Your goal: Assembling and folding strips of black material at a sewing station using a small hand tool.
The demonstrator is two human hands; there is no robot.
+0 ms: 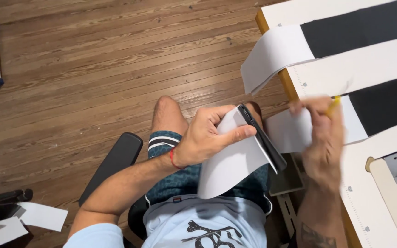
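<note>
The seated person's left hand is gripping a folded stack of white and black fabric pieces over the lap, thumb and fingers clamped on it. The right hand, blurred, is closing around what is probably a yellow pencil at the edge of the white worktable, where black and white strips are lying.

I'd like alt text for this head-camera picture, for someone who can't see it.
Seen from above, a seated person's left hand grips a folded stack of white and black fabric pieces over their lap. The blurred right hand holds a yellow pencil at a work table laid with black and white strips.
</note>
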